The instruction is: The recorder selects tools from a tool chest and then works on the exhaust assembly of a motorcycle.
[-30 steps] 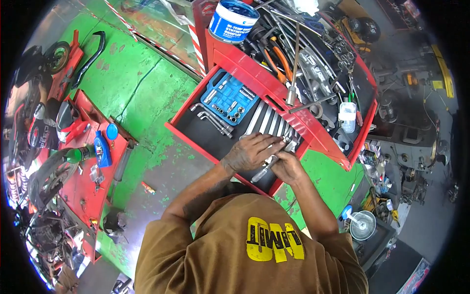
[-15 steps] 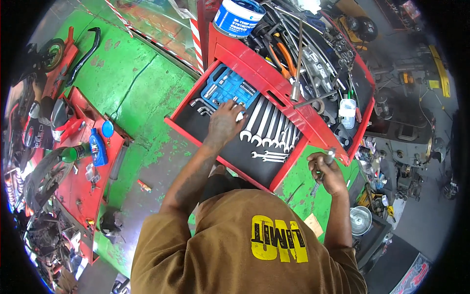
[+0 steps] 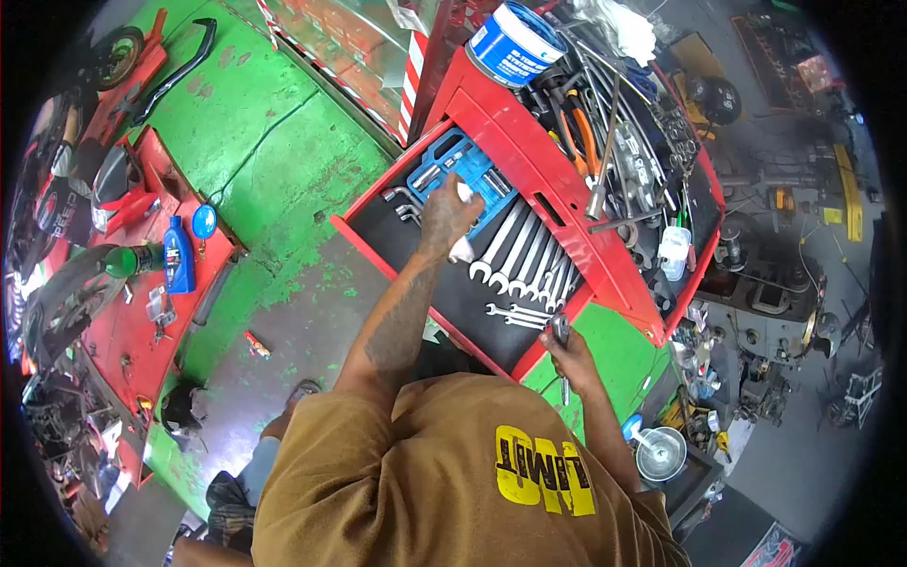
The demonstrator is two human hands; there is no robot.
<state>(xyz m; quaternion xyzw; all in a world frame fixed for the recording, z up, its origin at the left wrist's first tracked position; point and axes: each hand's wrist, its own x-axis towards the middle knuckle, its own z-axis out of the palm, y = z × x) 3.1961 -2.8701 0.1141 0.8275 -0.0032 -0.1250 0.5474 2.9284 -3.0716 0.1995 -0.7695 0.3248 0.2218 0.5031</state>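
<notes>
My left hand [image 3: 444,215] reaches into the open drawer [image 3: 444,293] of a red tool cart. It is over the edge of a blue socket tray [image 3: 453,170] and closed on a white object [image 3: 461,250] that sticks out above and below the fingers. A row of silver wrenches [image 3: 529,260] lies just right of that hand. My right hand [image 3: 564,348] is at the drawer's near right corner, closed on a small metal tool [image 3: 561,329].
The cart top [image 3: 529,142] holds a blue and white tub [image 3: 515,42], orange-handled pliers [image 3: 581,142], many loose tools and a white bottle [image 3: 673,253]. A red bench [image 3: 142,321] at left carries a blue bottle [image 3: 177,255]. The floor [image 3: 274,161] is green, and a metal funnel [image 3: 659,454] sits at lower right.
My left hand has moved from the wrench row up to the blue tray and now grips a white object. My right hand has pulled back to the drawer corner with a metal tool.
</notes>
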